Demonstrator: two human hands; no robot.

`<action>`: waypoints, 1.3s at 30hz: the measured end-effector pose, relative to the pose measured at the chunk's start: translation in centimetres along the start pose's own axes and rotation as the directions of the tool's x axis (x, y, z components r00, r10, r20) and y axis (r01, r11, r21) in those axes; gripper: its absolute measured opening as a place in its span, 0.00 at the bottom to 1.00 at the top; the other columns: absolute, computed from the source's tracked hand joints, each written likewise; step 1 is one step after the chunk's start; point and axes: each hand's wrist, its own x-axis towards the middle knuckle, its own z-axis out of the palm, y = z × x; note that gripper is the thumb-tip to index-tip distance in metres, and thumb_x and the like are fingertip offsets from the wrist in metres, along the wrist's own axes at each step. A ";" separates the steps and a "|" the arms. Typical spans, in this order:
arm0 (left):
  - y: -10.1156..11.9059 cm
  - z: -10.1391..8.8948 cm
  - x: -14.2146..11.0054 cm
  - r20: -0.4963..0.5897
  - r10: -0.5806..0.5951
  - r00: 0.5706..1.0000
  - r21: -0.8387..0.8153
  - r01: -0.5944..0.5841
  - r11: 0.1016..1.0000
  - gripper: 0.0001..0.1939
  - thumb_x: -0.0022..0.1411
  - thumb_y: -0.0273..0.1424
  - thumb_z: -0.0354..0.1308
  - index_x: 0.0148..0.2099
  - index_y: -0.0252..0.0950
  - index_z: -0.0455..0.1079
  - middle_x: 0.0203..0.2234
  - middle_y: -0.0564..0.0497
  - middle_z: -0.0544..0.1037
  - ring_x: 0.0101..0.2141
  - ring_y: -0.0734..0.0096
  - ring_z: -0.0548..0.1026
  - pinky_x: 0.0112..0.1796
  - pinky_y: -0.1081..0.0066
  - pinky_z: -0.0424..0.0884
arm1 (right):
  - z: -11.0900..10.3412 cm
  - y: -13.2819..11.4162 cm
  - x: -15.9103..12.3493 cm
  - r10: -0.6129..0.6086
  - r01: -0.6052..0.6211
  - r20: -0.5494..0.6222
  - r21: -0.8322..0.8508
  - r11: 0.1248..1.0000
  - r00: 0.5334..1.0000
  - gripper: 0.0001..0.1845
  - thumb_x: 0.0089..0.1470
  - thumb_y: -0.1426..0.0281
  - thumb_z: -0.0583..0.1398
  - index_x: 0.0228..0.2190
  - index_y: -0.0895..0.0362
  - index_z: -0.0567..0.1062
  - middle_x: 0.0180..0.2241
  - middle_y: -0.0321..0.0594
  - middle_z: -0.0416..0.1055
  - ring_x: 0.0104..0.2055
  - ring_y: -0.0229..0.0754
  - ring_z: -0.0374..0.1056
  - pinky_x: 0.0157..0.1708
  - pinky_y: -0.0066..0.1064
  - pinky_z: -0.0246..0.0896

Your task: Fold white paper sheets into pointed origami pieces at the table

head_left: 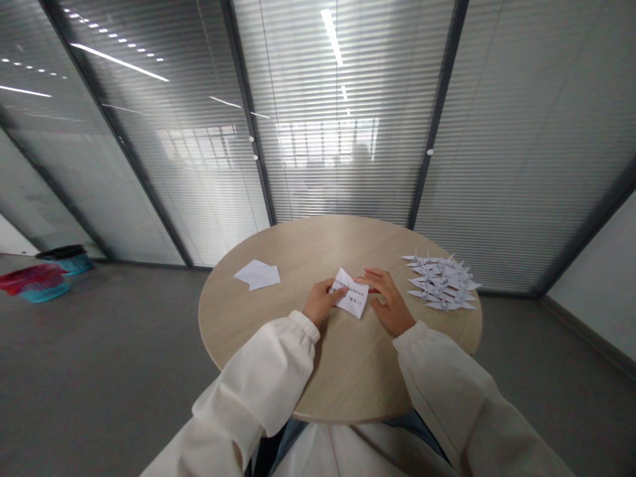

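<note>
A folded sheet of white paper [352,293] lies near the middle of the round, pale wood-grain worktop [358,377], between the two hands. It forms a rough diamond, its long axis running from the far corner, up and to the left, to the near corner, down and to the right. A band of small dark print crosses it just below the upper edge, with a few more marks lower down, all too small to read. The left hand [322,302] is curled, its fingertips lying over the paper's left side; the thumb and any pinch are hidden, so a grip cannot be confirmed. The right hand [390,301] is open with its fingers slightly spread, their tips touching the paper's right corner.

Loose white paper sheets [257,275] lie to the left, well apart from the hands. To the right, just beyond the right hand, sits a overlapping cluster of white origami cranes [441,283], their individual folds hard to make out. White cuffed sleeves [258,377] cover both forearms and are cut off by the frame.
</note>
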 end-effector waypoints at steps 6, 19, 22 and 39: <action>-0.3 -0.3 0.2 -0.016 -0.006 1.000 0.013 0.007 1.000 0.15 0.44 0.35 0.66 0.32 0.29 0.73 0.23 0.49 0.76 0.24 0.70 0.73 0.28 0.72 0.67 | -0.1 0.3 0.1 -0.076 0.079 0.033 -0.087 0.993 0.997 0.29 0.47 0.83 0.49 0.47 0.51 0.72 0.56 0.41 0.53 0.59 0.46 0.52 0.59 0.44 0.48; 0.6 0.4 -0.3 0.082 -0.019 0.996 0.021 0.017 1.000 0.20 0.46 0.41 0.65 0.36 0.29 0.74 0.27 0.46 0.76 0.28 0.69 0.73 0.23 0.76 0.67 | 0.1 0.4 0.3 0.168 -0.169 0.036 0.030 0.985 0.985 0.06 0.49 0.67 0.61 0.31 0.52 0.77 0.37 0.40 0.70 0.42 0.43 0.67 0.43 0.34 0.62; 1.1 0.7 -0.6 0.119 -0.029 0.992 0.008 0.028 1.000 0.24 0.49 0.46 0.61 0.38 0.29 0.74 0.33 0.41 0.77 0.30 0.66 0.75 0.22 0.76 0.68 | 0.0 0.3 0.3 0.267 -0.267 0.017 0.038 0.963 0.964 0.08 0.49 0.63 0.60 0.30 0.54 0.76 0.32 0.38 0.72 0.36 0.42 0.68 0.38 0.32 0.63; 0.9 0.8 -0.6 0.118 0.135 0.984 0.246 -0.160 0.956 0.15 0.47 0.33 0.63 0.37 0.30 0.73 0.25 0.51 0.73 0.23 0.75 0.69 0.24 0.76 0.68 | 0.3 0.3 0.1 0.385 -0.379 0.013 0.210 0.901 0.923 0.33 0.45 0.66 0.63 0.53 0.53 0.60 0.29 0.34 0.73 0.29 0.41 0.70 0.33 0.34 0.66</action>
